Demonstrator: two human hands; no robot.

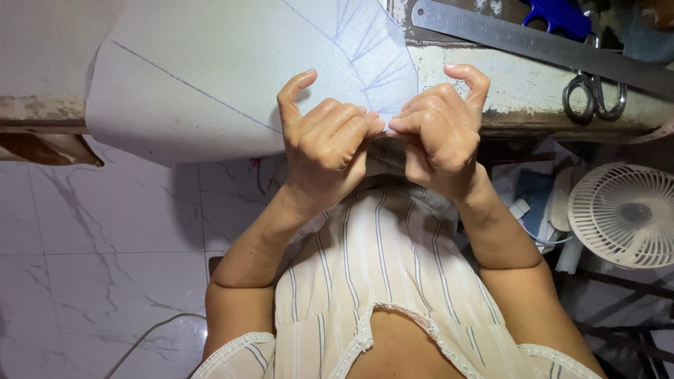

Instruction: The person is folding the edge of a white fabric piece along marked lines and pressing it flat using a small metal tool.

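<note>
A pale blue-white sheet of thin fabric [210, 77] marked with blue pencil lines hangs over the near edge of a worn worktable [519, 91]. My left hand [323, 144] and my right hand [439, 133] pinch the sheet's lower corner between thumbs and curled fingers, knuckles almost touching. Both index fingers are raised and bent. The pinched corner itself is mostly hidden by the fingers.
A long metal ruler [533, 45] lies across the table's far right, with scissors [593, 95] under it and a blue-handled tool [558, 15] behind. A small white fan [625, 214] stands low on the right. Marble floor tiles [98, 260] lie to the left.
</note>
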